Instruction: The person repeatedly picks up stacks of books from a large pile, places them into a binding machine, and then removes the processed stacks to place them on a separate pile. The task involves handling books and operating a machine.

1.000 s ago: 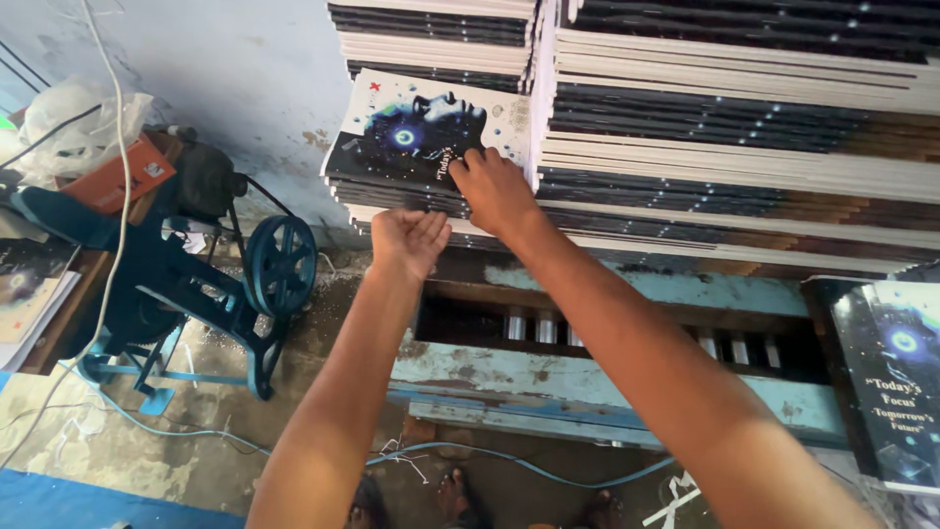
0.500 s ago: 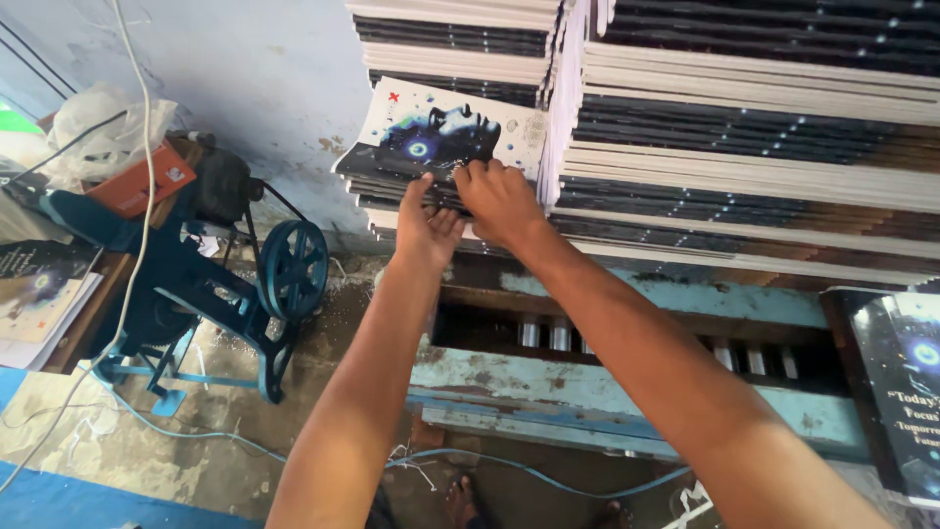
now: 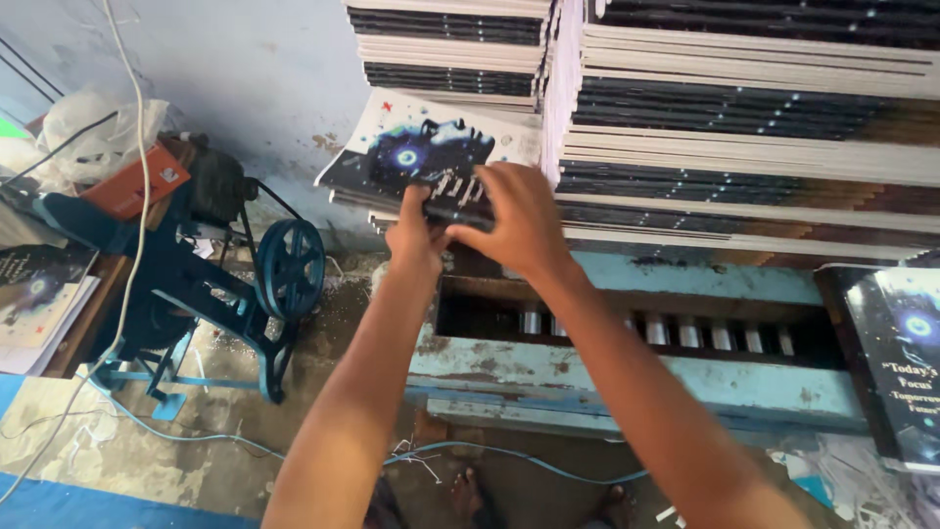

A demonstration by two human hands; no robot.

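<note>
Both my hands reach forward to a small stack of printed book covers (image 3: 416,147) that juts out askew from the bottom of a tall pile. The covers are white with a dark blue picture and a glowing eye. My left hand (image 3: 416,233) grips the front edge of this stack from below. My right hand (image 3: 514,217) presses on top of it, fingers spread over the near edge. The stack lies on a worn light-blue machine bed (image 3: 627,377).
Tall piles of the same covers (image 3: 744,127) fill the top and right. More covers stand at the right edge (image 3: 906,362) and lie at the left (image 3: 34,299). A blue machine with a belt wheel (image 3: 289,266) stands left. Cables cross the floor (image 3: 147,431).
My left hand rose from below the covers to grip their front edge. My right hand slid down onto the near edge. The view moved closer.
</note>
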